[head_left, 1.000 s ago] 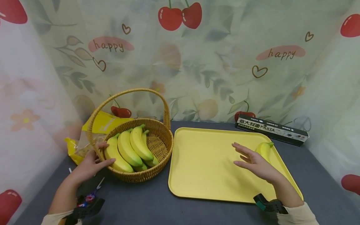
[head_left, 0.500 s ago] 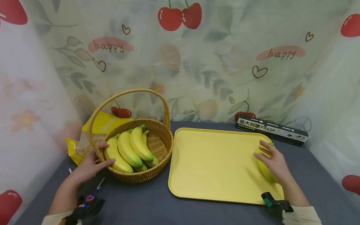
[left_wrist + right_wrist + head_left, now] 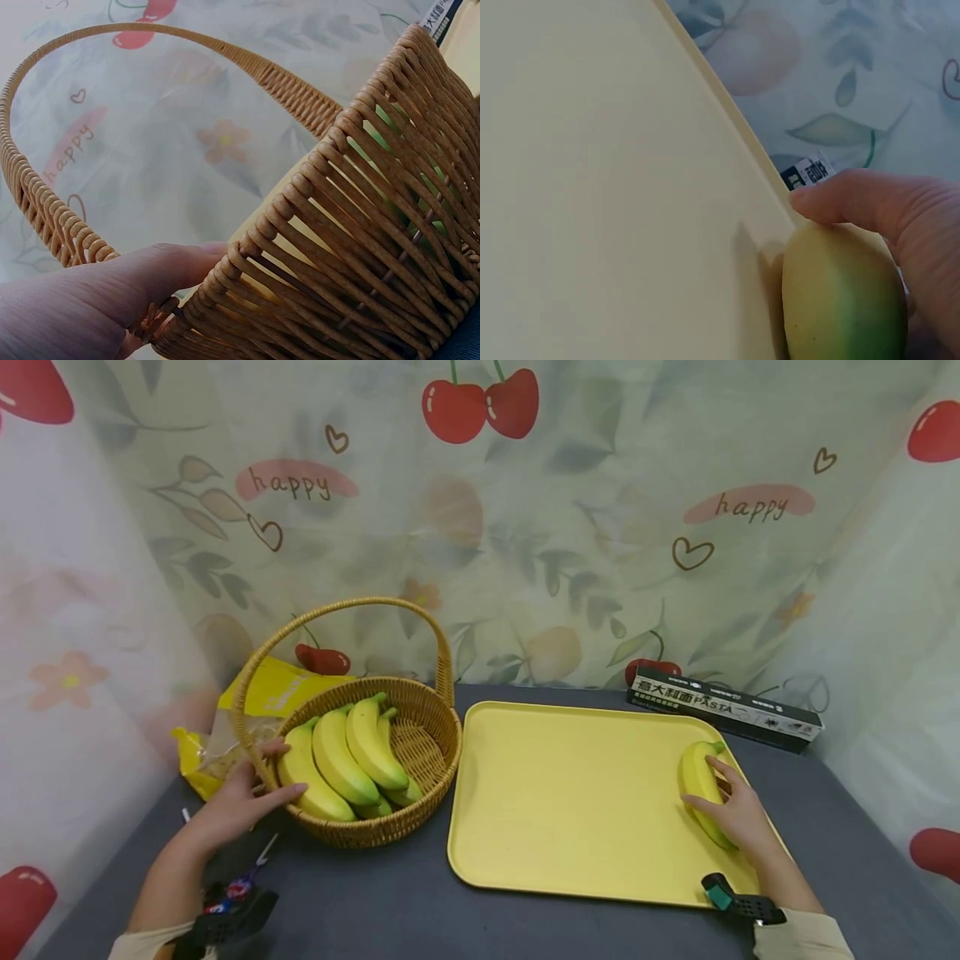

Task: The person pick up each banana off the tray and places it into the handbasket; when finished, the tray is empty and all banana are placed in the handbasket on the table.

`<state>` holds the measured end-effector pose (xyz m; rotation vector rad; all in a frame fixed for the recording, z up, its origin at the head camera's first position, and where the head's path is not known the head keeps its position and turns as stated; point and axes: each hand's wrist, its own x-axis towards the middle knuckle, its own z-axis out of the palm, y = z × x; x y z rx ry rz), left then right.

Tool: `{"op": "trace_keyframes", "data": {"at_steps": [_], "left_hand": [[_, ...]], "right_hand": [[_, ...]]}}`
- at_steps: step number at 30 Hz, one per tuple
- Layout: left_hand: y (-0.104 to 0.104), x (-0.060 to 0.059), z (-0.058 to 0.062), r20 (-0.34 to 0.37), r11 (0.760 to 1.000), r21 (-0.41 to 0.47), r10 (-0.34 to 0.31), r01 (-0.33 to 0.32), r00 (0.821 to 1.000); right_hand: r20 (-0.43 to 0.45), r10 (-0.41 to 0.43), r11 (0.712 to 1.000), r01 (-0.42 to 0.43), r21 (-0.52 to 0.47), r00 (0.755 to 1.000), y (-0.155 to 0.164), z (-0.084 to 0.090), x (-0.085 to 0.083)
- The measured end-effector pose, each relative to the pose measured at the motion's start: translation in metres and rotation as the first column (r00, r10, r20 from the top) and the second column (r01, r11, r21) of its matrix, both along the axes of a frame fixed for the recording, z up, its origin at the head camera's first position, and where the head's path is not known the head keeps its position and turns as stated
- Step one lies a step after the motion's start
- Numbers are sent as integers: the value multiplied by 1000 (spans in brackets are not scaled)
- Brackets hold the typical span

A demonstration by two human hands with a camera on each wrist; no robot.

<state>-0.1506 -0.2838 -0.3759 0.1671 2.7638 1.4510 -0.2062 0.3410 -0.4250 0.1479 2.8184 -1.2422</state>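
A wicker basket [image 3: 427, 735] with a hoop handle holds a bunch of yellow bananas [image 3: 345, 756] at the table's left. My left hand [image 3: 279, 770] grips its near-left rim, thumb lying inside against the outermost banana; the left wrist view shows a finger [image 3: 90, 300] against the woven wall [image 3: 360, 225]. A single banana [image 3: 692, 768] lies at the right edge of the yellow tray [image 3: 570, 793]. My right hand [image 3: 708, 787] curls over it, thumb on the tray side. In the right wrist view a fingertip [image 3: 885, 202] presses the banana's [image 3: 840, 300] green-tinged end, next to the tray's rim [image 3: 727, 112].
A black pasta box [image 3: 723, 706] lies behind the tray's far right corner. A yellow bag [image 3: 262, 693] sits behind the basket. Small scissors [image 3: 251, 872] lie by my left wrist. Printed curtains close in the dark grey table [image 3: 390, 910] on three sides.
My right hand has moved right from the tray's middle to the single banana and closed its fingers over it. The left hand has stayed on the basket's rim.
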Motion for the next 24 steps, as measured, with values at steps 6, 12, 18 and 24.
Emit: {"op": "trace_keyframes", "data": {"at_steps": [6,12,18,24], "left_hand": [[0,1,0,-20,1000,-11,-7,7,1000],[1,1,1,-27,1000,-20,-17,16,999],[1,0,1,-31,999,-37,-20,18,999],[0,0,0,-25,999,-33,-17,16,1000]], "right_hand": [[-13,14,1000,-14,14,1000,5,-5,-2],[-14,23,1000,-23,-8,1000,6,-8,0],[-46,39,999,-38,20,998,6,-7,1],[-76,63,997,-59,55,995,5,-3,-1]]}}
